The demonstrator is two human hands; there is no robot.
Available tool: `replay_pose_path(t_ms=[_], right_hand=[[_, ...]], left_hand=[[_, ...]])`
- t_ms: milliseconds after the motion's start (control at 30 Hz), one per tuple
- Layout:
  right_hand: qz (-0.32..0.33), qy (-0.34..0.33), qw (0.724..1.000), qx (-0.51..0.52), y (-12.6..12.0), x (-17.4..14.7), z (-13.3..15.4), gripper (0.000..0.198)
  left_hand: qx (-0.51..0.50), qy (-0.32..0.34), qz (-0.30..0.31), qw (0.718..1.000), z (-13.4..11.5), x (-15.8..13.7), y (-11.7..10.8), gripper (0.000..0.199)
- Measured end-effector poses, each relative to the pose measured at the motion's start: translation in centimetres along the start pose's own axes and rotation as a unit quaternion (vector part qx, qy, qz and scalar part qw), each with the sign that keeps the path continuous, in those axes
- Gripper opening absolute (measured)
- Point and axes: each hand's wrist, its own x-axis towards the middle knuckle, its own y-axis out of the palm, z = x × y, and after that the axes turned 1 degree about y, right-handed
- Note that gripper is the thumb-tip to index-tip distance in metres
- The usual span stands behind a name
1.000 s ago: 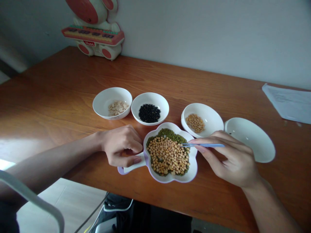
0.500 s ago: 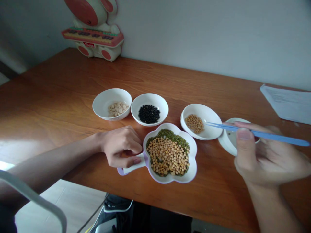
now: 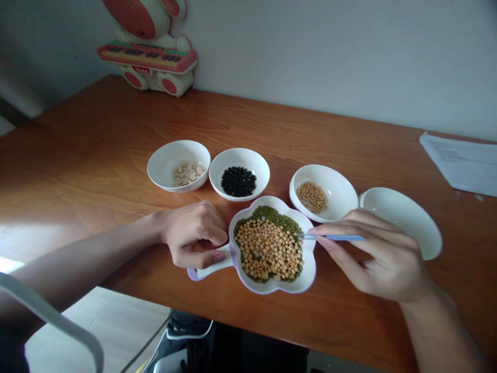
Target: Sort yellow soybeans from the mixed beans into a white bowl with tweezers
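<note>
My left hand [image 3: 196, 235] is closed around the short handle of a white and lilac flower-shaped dish [image 3: 309, 267] on the table. Inside it, yellow soybeans [image 3: 267, 248] lie over green mung beans [image 3: 277, 216]. My right hand [image 3: 384, 254] pinches blue tweezers [image 3: 341, 238], whose tips reach over the dish's right side among the beans. Whether the tips grip a bean is too small to tell. Just behind stands a white bowl [image 3: 341, 194] with some soybeans, and to its right another white bowl [image 3: 404, 212], partly covered by my right hand.
Farther left, one white bowl [image 3: 161, 163] holds pale flat seeds and its neighbour bowl [image 3: 238, 156] holds black beans. A toy keyboard [image 3: 149, 57] stands against the wall. Papers in a sleeve [image 3: 466, 163] lie at the right. The table's front edge runs below the dish.
My right hand has moved left with the tweezers, from above the right-hand bowls to the dish's right side. My left hand and the dish have stayed in place.
</note>
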Motion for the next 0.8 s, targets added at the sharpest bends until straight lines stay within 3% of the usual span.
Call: replay_pose_path(t_ms=[633,800], right_hand=[[0.013,0.0,1.0,-0.005,0.36,-0.03,-0.16,0.03],[-0.048,0.012,0.999,-0.01,0.0,-0.46,0.22,0.045]], left_hand=[[0.001,0.003,0.001,1.0,0.0,0.05,-0.01,0.034],[0.0,0.001,-0.005,1.0,-0.03,0.01,-0.02,0.034]])
